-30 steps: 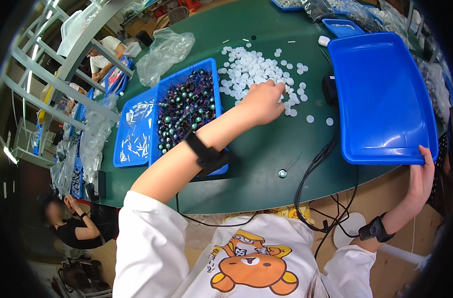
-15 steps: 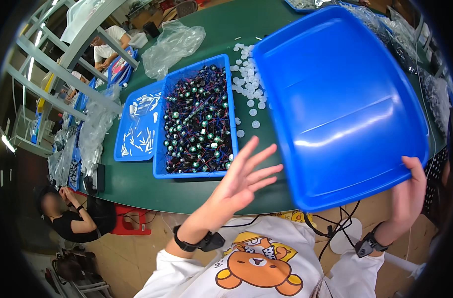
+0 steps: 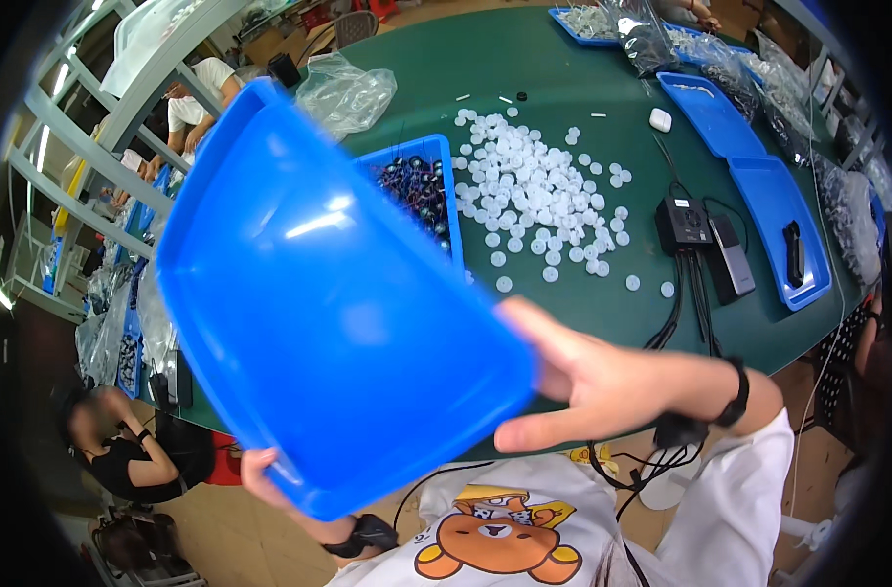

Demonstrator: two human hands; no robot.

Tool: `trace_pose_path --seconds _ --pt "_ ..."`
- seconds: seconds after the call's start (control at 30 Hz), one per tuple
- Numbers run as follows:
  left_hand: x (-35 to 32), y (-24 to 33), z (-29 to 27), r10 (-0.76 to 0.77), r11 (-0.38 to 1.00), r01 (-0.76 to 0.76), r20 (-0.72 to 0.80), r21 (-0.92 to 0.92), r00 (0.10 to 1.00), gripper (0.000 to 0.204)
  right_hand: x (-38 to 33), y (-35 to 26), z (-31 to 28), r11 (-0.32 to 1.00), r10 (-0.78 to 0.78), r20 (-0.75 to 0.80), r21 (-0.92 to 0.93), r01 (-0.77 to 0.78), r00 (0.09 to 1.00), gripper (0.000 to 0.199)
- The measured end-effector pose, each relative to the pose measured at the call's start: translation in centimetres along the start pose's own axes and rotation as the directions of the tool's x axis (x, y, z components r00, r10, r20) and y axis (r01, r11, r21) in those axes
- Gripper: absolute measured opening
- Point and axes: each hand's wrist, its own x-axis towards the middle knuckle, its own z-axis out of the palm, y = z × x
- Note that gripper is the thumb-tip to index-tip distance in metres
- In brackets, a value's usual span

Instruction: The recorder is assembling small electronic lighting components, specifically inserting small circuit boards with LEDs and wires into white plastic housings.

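A large blue plastic tray (image 3: 358, 323) is tilted up in front of me, over the left part of the table. At its lower left corner, my left hand (image 3: 270, 479) grips the rim, with most of its fingers hidden behind the tray. Beside the tray's right corner, my right hand (image 3: 583, 386) has thumb and forefinger spread wide; its other fingers are partly hidden. Behind the raised tray, a blue bin (image 3: 456, 210) of small black parts with red and blue wires is partly covered. Right of it lies a heap of small white round discs (image 3: 534, 176) on the green table.
Cables run from a black box (image 3: 683, 225) beside a grey slab-shaped device (image 3: 730, 259). Blue trays (image 3: 783, 235) stand along the right edge, one with a black object. A clear plastic bag (image 3: 346, 96) lies behind the bin. People sit at the left beyond a grey metal rack (image 3: 84, 147).
The tray has moved from the right to the left, uncovering the discs and black box. My left hand, open before, now holds it; my right hand's grip has opened at its right corner.
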Motion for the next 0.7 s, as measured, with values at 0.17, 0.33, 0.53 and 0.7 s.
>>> trace_pose_path --seconds 0.17,0.33,0.53,0.7 --pt "2.2 5.3 -8.9 0.099 0.995 -0.095 0.111 -0.04 0.989 0.059 8.7 2.7 -12.8 0.78 0.261 -0.089 -0.567 -0.265 0.961 0.024" --pt "3.2 5.1 -12.9 0.134 0.989 -0.137 -0.071 -0.053 0.988 0.067 18.8 11.0 -24.9 0.155 -0.056 -0.248 -0.959 -0.237 0.967 0.028" --pt "3.9 3.2 -10.2 0.203 0.977 -0.211 -0.189 -0.022 0.961 0.055 26.0 15.1 -30.7 -0.103 -0.232 -0.363 -0.913 -0.394 0.903 0.036" --pt "3.3 3.8 -7.8 0.244 0.97 -0.231 -0.297 0.078 0.923 0.073 29.5 16.1 -30.9 -0.103 -0.156 -0.36 -0.92 -0.378 0.92 0.031"
